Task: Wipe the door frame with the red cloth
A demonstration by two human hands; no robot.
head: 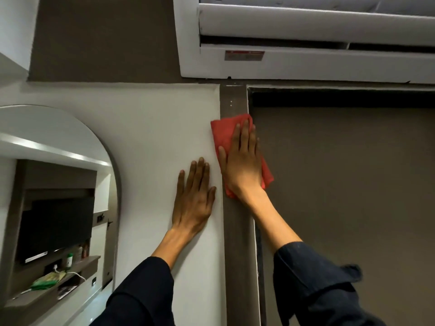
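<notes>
The brown door frame (237,231) runs up the middle of the view, between a white wall and a brown door. My right hand (243,165) lies flat on the red cloth (223,132) and presses it against the frame's upper part, fingers pointing up. The cloth sticks out above, left of and right of the hand. My left hand (194,201) rests flat and empty on the white wall (153,128), just left of the frame, fingers spread slightly. Both arms wear dark sleeves.
The brown door (353,196) fills the right side. A white air-conditioning unit (306,60) hangs directly above the frame's top. An arched mirror (56,196) at the left reflects a television and a shelf with small items.
</notes>
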